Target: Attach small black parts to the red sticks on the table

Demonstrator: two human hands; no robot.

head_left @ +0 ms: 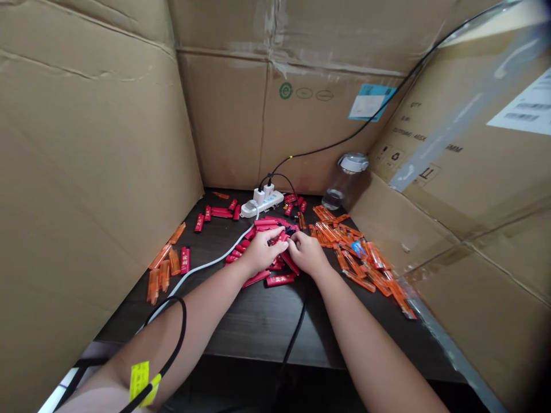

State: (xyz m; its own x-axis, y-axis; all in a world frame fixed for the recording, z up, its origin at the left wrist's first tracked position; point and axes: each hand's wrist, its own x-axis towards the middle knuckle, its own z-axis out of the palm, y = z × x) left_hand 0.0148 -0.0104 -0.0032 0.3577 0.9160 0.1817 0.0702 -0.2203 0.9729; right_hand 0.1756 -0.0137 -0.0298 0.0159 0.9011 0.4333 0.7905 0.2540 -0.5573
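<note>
My left hand point(263, 250) is closed, thumb and forefinger pinching a red lighter point(283, 237) with pale printed characters. My right hand point(305, 251) meets it from the other side, fingers curled together; what they hold is hidden, though something small and dark shows beside the fingertips. Both hands are over a loose pile of red lighters point(279, 280) in the middle of the dark table point(258, 321). To the right of my right hand lies a heap of see-through orange lighters point(353, 265).
A white power strip point(269, 202) with plugged-in chargers stands behind the pile; its white cable point(202, 265) runs left. More orange lighters point(165, 274) lie at left. A clear bottle point(340, 186) stands back right. Cardboard walls point(224, 115) enclose the table. A black cable crosses my left forearm.
</note>
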